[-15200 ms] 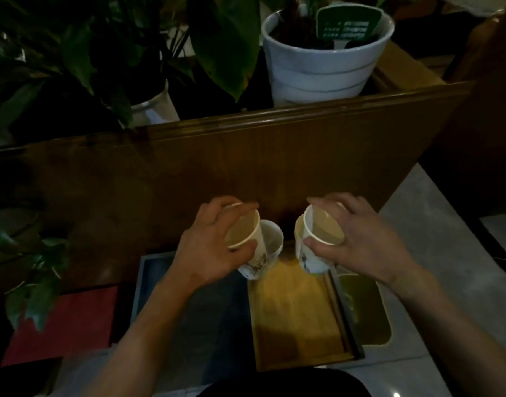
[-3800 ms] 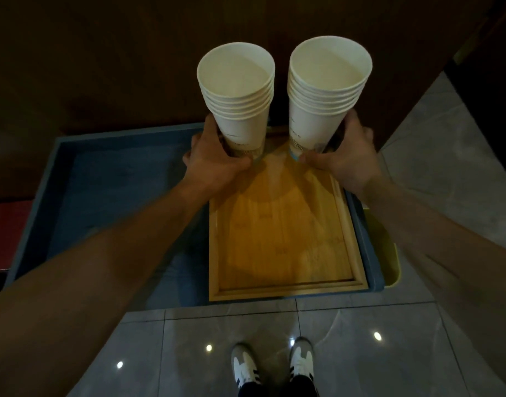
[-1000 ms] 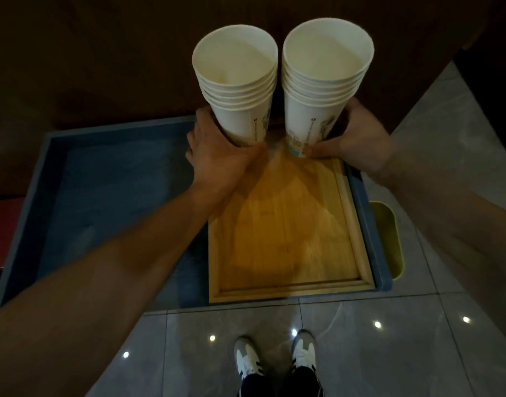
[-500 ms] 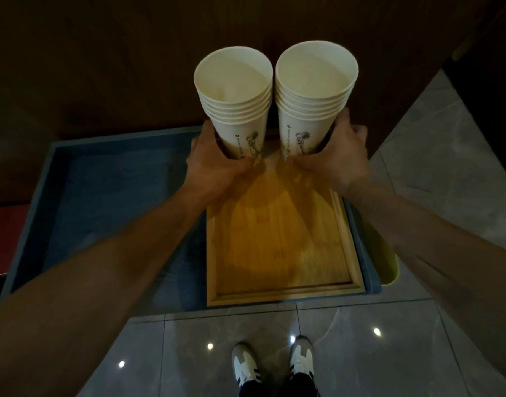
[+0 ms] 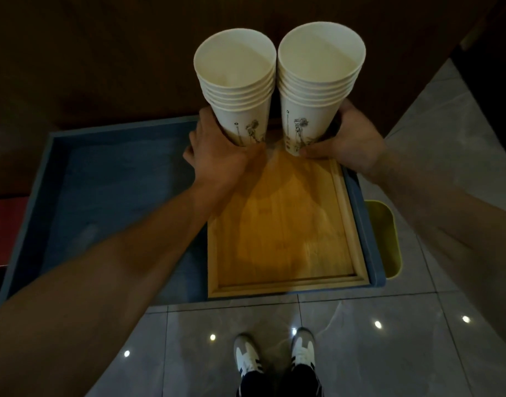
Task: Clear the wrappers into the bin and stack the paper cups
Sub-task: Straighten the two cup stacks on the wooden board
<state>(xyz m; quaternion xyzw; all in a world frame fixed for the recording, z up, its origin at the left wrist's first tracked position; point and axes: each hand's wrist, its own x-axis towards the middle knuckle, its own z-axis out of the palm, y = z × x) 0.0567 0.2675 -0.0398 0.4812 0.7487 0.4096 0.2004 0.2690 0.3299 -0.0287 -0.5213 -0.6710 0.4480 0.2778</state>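
Two stacks of several white paper cups stand upright side by side at the far end of a wooden tray. My left hand grips the base of the left stack. The right stack is held at its base by my right hand. Both stacks show a small dark printed drawing on their sides. The stacks nearly touch at the rims. No wrappers are in sight.
The wooden tray lies inside a larger blue tray. A yellow-green bin stands on the floor just right of the trays. A dark wooden wall rises behind. A red surface is at the left. My shoes stand on grey tiles.
Both stacks stay gripped at their bases over the far end of the wooden tray. Over the last second they have shifted slightly and turned, so the printed drawings now face me.
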